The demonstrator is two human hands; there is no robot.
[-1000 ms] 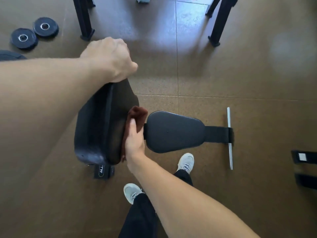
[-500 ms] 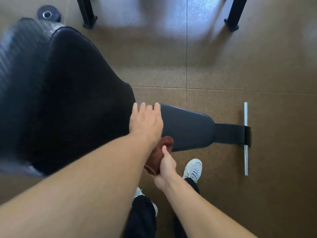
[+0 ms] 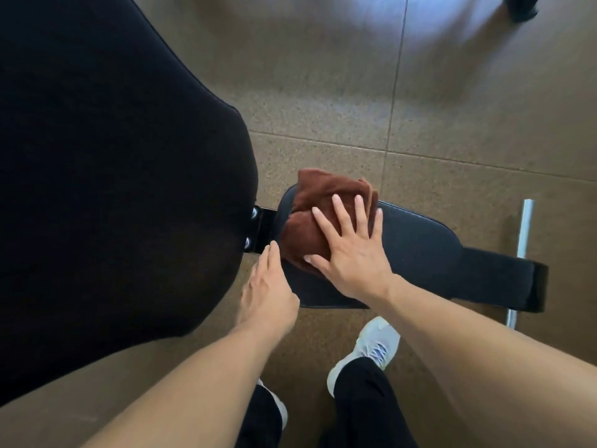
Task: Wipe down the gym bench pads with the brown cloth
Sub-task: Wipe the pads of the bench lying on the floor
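Note:
The brown cloth (image 3: 323, 192) lies bunched on the left end of the black seat pad (image 3: 416, 247). My right hand (image 3: 352, 253) presses flat on it, fingers spread, thumb at the cloth's near edge. My left hand (image 3: 268, 292) is just left of the seat pad's near-left corner, fingers straight and together, holding nothing. The big black back pad (image 3: 113, 173) is tilted up and fills the left of the view, hiding the floor behind it.
A black bracket with bolts (image 3: 261, 227) joins the two pads. The black frame bar (image 3: 504, 279) runs right to a silver crossbar (image 3: 523, 227). My white shoe (image 3: 374, 344) stands on the brown floor below the seat. A black equipment foot (image 3: 520, 4) is at top right.
My right hand has brought the cloth up from beside the seat's near edge onto the seat pad and flattened on it. My left hand has drawn back toward me, off the gap between the pads.

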